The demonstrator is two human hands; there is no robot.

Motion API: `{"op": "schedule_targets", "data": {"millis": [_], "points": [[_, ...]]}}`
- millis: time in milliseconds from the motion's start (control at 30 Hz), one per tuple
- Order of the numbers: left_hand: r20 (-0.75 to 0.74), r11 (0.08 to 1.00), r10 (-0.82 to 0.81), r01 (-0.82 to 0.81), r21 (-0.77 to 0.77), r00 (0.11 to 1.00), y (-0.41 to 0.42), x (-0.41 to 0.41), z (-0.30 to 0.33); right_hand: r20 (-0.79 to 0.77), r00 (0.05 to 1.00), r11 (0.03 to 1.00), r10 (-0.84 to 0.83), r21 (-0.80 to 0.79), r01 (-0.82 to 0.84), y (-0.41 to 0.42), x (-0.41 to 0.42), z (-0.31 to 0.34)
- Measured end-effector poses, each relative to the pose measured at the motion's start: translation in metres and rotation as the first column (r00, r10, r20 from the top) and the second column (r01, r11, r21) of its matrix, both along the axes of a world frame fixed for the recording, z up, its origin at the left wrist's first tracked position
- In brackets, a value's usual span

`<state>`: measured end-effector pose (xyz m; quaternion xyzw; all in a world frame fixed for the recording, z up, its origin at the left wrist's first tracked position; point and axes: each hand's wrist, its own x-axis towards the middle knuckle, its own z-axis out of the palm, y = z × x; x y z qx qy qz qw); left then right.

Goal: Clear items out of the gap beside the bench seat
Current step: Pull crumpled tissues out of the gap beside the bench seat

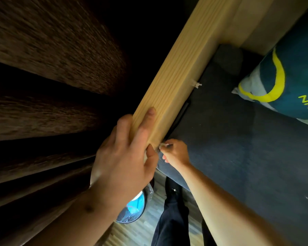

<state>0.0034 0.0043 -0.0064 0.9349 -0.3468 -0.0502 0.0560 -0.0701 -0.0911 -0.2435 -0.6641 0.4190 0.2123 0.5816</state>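
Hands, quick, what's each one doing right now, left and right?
Left hand: closed around the end of the light pine wooden rail.
Right hand: fingers pinched on a small white scrap at the gap.

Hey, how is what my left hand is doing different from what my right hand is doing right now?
The left hand lies spread over the wooden bench rail, fingers wrapped around its edge; the right hand is bunched, pinching a small pale scrap. The left hand sits on top of the rail, while the right hand works lower, at the gap against the dark seat cushion. The left hand holds nothing loose. Both are bare and meet near the rail's near end.
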Motion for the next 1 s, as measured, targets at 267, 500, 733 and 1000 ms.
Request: {"op": "schedule_targets", "data": {"millis": [267,500,733,1000], "points": [[0.017,0.998,-0.02,0.021,-0.061,1.0,-0.011,-0.011,0.002,0.173,0.889,0.904,-0.423,0.15,0.401,-0.05,-0.047,0.129],[-0.569,0.875,0.097,-0.342,-0.343,0.817,-0.075,-0.093,0.005,0.298,0.854,0.9,-0.426,0.045,0.433,-0.108,-0.091,0.199],[-0.952,0.559,0.256,-0.829,0.004,0.167,-0.152,-0.078,-0.036,0.335,0.921,0.979,-0.198,0.013,0.205,-0.153,-0.098,0.179],[-0.97,0.658,0.165,-0.752,-0.025,0.176,-0.196,-0.07,-0.066,0.316,0.936,0.96,0.153,-0.271,-0.066,-0.194,-0.065,0.148]]}}
